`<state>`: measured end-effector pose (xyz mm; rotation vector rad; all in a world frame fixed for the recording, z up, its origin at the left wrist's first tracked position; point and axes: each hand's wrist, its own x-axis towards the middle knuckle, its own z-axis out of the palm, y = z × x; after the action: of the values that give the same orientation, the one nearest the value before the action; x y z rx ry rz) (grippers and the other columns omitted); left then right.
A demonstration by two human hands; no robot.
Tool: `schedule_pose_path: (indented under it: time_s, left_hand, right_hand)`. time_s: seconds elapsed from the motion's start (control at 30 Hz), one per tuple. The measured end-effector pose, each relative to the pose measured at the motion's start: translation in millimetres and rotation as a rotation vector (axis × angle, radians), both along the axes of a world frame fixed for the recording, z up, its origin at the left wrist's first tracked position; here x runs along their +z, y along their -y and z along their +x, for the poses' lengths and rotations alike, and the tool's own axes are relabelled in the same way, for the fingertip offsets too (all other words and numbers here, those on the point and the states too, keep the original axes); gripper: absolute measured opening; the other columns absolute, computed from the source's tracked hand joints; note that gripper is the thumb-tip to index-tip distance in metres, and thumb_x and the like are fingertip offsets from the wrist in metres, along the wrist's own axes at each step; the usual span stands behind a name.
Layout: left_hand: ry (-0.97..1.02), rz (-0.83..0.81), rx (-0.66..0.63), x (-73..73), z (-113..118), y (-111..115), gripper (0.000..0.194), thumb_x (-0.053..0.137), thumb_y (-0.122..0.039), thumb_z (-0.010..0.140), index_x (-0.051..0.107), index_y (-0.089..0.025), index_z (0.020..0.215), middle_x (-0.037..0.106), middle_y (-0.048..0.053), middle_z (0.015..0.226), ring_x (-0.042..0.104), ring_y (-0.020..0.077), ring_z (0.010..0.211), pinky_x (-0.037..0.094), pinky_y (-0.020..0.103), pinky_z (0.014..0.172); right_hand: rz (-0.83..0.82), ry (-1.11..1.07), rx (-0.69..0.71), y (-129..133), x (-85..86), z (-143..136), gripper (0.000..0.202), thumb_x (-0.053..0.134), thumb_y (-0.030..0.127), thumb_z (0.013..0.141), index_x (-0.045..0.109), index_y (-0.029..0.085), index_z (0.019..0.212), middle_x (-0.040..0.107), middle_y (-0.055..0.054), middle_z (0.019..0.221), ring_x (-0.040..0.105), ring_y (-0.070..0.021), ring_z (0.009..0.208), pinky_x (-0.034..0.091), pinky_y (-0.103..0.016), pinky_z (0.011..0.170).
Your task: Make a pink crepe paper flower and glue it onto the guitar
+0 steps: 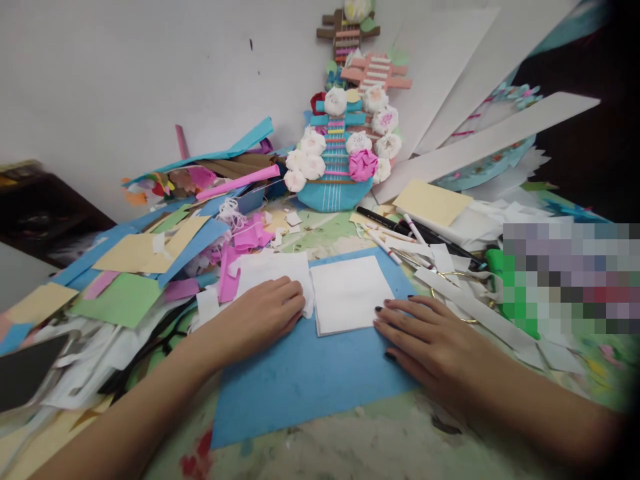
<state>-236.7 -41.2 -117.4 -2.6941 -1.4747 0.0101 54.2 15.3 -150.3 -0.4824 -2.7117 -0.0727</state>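
Note:
My left hand (275, 308) rests on the right part of a white paper sheet (245, 270). Its fingers are bent inward and close together; their tips are tucked out of sight, so whatever they may hold is hidden. My right hand (425, 337) lies flat with fingers stretched out, dark nails showing. Its fingertips touch the lower right edge of a square white stack of thin paper (353, 293), which lies between my hands. Beneath both papers is a blue sheet (300, 387) spread on the paint-stained table (360, 440).
A blue guitar-shaped craft (336, 190) with paper flowers (363, 165) leans against the wall. Coloured paper scraps (120, 300) and a phone (30, 370) lie left. Pens (385, 223), white strips (475, 307), gold-coloured scissor handles (433, 290) and a yellow pad (433, 202) lie right.

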Motion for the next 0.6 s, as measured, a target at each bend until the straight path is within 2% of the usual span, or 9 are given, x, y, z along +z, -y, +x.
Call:
schedule_pose_path:
  time_s: [0.17, 0.3, 0.43, 0.5, 0.6]
  left_hand:
    - [0.081, 0.022, 0.073, 1.9, -0.4, -1.3, 0.016, 0.037, -0.015, 0.089, 0.052, -0.015, 0.086, 0.057, 0.009, 0.089, 0.052, 0.0196, 0.084, 0.046, 0.034, 0.075]
    - [0.283, 0.253, 0.157, 7.3, 4.7, 0.8, 0.008, 0.041, -0.012, 0.087, 0.048, -0.015, 0.089, 0.059, 0.009, 0.091, 0.055, 0.0189, 0.086, 0.048, 0.033, 0.074]
    - [0.262, 0.597, -0.012, 5.8, 28.2, 8.3, 0.011, 0.053, -0.007, 0.081, 0.050, -0.016, 0.088, 0.063, 0.007, 0.084, 0.058, 0.0197, 0.082, 0.049, 0.034, 0.072]
    - [0.235, 0.751, -0.038, 2.5, 44.8, 12.3, 0.013, 0.059, -0.008, 0.078, 0.053, -0.015, 0.088, 0.066, 0.008, 0.083, 0.059, 0.0210, 0.079, 0.050, 0.036, 0.070]
    - [0.168, 0.747, -0.100, -4.8, 67.1, 14.8, 0.012, 0.059, -0.011, 0.079, 0.057, -0.011, 0.090, 0.067, 0.010, 0.085, 0.061, 0.0237, 0.081, 0.049, 0.037, 0.068]
  right_hand:
    - [-0.011, -0.002, -0.004, -0.2, -1.3, 1.1, 0.028, 0.041, 0.027, 0.095, 0.062, 0.019, 0.111, 0.066, -0.005, 0.113, 0.057, -0.0252, 0.109, 0.039, -0.047, 0.093]
    - [-0.008, 0.004, -0.006, 0.1, -1.9, 1.2, 0.027, 0.042, 0.025, 0.094, 0.061, 0.020, 0.112, 0.065, -0.005, 0.113, 0.056, -0.0250, 0.110, 0.038, -0.048, 0.094]
    - [0.003, -0.006, 0.004, 0.5, -0.5, -0.5, 0.025, 0.045, 0.024, 0.093, 0.061, 0.020, 0.112, 0.066, -0.007, 0.112, 0.056, -0.0236, 0.109, 0.039, -0.046, 0.095]
    - [0.002, -0.019, 0.010, 1.0, 0.9, -1.2, 0.024, 0.046, 0.022, 0.092, 0.061, 0.019, 0.111, 0.067, -0.008, 0.109, 0.057, -0.0237, 0.107, 0.040, -0.047, 0.095]
    - [-0.034, -0.045, -0.017, 2.0, 1.9, -1.4, 0.027, 0.048, 0.022, 0.090, 0.057, 0.013, 0.113, 0.066, -0.012, 0.110, 0.058, -0.0254, 0.106, 0.042, -0.049, 0.095]
